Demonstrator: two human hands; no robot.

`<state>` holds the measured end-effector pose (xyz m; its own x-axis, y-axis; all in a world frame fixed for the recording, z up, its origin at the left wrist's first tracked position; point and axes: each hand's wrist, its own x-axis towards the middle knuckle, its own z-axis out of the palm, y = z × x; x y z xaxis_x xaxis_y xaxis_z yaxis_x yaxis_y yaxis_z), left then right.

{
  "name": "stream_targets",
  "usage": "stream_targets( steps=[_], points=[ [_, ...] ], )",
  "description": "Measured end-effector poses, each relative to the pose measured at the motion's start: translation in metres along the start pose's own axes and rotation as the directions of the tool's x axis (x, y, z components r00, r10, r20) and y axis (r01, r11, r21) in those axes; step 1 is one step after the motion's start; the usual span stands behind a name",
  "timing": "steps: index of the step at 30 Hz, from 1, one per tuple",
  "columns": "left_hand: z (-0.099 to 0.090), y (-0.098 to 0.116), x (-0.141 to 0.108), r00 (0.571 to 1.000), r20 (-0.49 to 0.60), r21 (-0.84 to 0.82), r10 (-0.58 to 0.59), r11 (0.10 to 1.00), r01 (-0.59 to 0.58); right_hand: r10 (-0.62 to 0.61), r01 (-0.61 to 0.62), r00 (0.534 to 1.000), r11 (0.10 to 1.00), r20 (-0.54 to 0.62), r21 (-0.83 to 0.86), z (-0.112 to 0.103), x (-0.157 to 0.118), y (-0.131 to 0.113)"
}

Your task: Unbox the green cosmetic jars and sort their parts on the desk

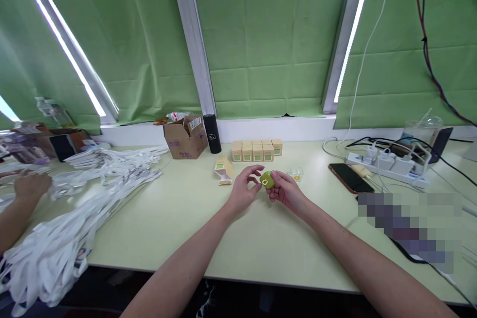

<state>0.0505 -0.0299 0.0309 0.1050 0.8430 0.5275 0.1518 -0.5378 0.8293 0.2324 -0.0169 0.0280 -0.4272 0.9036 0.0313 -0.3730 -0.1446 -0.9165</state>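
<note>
Well in from the counter (186,228)'s front edge, the right hand (288,192) holds a small green object (267,179), the left hand (243,189), loosely spread, beside it.

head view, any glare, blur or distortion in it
Head view: bright light burns out slits beside the green blinds; head view: window frames splay toward the top, likely wide-angle stretch; head view: a pixelated patch masks part of the table at right; head view: fine detail on the small green object is hard to make out.
</note>
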Motion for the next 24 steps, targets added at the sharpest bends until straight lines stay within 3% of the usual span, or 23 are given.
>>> stream_targets(
  steps=[4,9,12,14,16,19,21,24],
  points=[
    [0.002,0.004,-0.002,0.993,0.114,0.067,0.032,0.997,-0.04,0.051,-0.053,0.998,0.997,-0.023,-0.059,0.0,0.001,-0.001],
    [0.004,0.004,0.0,0.998,0.032,0.103,-0.058,0.993,0.054,0.074,-0.073,0.997,0.996,0.019,-0.058,-0.006,0.006,0.005],
    [0.003,0.002,0.003,0.993,-0.02,0.06,-0.112,0.992,0.113,-0.029,0.026,0.999,0.99,-0.017,-0.137,-0.01,0.009,0.009],
    [0.002,0.0,0.006,0.984,-0.063,0.003,-0.167,0.986,0.167,-0.206,0.179,0.976,0.947,-0.075,-0.266,-0.012,0.008,0.011],
    [0.0,-0.002,0.008,0.968,-0.108,-0.043,-0.225,0.974,0.221,-0.44,0.358,0.896,0.803,-0.068,-0.477,-0.013,0.005,0.011],
    [-0.002,-0.003,0.012,0.948,-0.135,-0.06,-0.287,0.958,0.281,-0.688,0.537,0.707,0.373,0.163,-0.757,-0.013,-0.002,0.008],
    [-0.003,-0.002,0.012,0.939,-0.131,-0.053,-0.317,0.948,0.313,-0.718,0.56,0.605,0.078,0.343,-0.825,-0.011,-0.005,0.006],
    [-0.002,-0.001,0.011,0.929,-0.112,-0.012,-0.352,0.936,0.353,-0.666,0.511,0.549,-0.212,0.505,-0.833,-0.009,-0.006,0.007]
  ],
)
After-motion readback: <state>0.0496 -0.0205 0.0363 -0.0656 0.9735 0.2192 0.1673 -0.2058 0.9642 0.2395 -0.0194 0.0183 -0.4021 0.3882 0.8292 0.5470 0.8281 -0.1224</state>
